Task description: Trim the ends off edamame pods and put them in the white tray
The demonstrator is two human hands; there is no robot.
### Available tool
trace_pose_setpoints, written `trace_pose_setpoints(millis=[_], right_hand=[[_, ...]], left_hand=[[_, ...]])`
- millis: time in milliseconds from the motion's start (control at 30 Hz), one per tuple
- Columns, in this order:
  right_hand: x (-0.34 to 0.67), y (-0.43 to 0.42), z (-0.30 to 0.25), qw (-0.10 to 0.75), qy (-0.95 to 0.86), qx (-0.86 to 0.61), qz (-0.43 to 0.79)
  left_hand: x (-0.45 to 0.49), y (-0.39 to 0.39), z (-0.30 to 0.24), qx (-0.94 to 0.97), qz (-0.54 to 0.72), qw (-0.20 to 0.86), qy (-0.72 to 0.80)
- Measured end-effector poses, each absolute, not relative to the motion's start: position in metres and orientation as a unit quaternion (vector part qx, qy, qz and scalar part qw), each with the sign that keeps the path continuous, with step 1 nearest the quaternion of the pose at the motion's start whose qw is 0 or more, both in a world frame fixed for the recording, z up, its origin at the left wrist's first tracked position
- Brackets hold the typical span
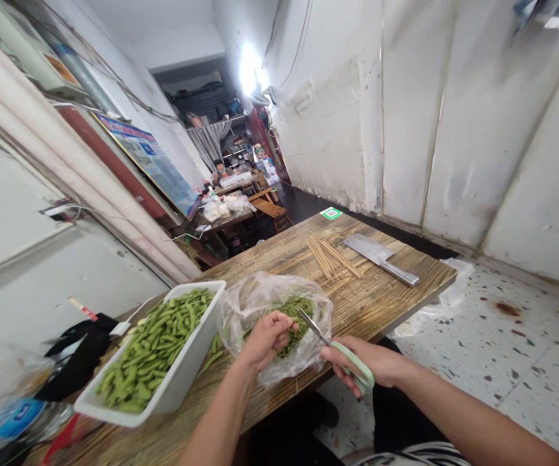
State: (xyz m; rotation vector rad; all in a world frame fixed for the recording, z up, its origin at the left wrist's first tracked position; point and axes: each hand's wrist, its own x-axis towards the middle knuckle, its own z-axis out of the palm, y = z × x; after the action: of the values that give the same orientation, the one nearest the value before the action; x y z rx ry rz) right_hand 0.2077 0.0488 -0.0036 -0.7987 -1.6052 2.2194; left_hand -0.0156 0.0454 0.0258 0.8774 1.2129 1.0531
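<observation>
My right hand grips a pair of scissors by its pale green handles, its metal blades pointing up and left over a clear plastic bag. Over the same bag, my left hand is closed with its fingers curled together near the blade tips; whatever is in them is hidden. Inside the bag lies a heap of small green trimmings. To the left stands a white plastic tub filled with green soybean pods. A few loose pods lie between tub and bag.
Thin wooden skewers and a cleaver lie on the wooden table. A green QR-code card is at the far corner. A plastic bottle and a black item sit at the left. A person is in the background.
</observation>
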Motion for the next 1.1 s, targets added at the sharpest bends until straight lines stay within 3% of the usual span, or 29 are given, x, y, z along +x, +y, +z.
trace_pose_setpoints(millis=[633,933,1000,1100], right_hand=[[0.194,0.045,0.000,0.183,-0.518,-0.297,0.781],[0.207,0.048,0.002,0.162,-0.517,-0.315,0.779],[0.208,0.048,0.002,0.167,-0.508,-0.317,0.783],[0.207,0.049,-0.001,0.165,-0.506,-0.314,0.786]], left_hand=[[0.006,0.039,0.023,0.281,0.520,0.649,0.479],[-0.048,0.044,0.049,0.277,0.464,0.606,0.583],[-0.057,0.046,0.047,0.316,0.420,0.567,0.635],[-0.064,0.047,0.036,0.500,0.280,0.400,0.715]])
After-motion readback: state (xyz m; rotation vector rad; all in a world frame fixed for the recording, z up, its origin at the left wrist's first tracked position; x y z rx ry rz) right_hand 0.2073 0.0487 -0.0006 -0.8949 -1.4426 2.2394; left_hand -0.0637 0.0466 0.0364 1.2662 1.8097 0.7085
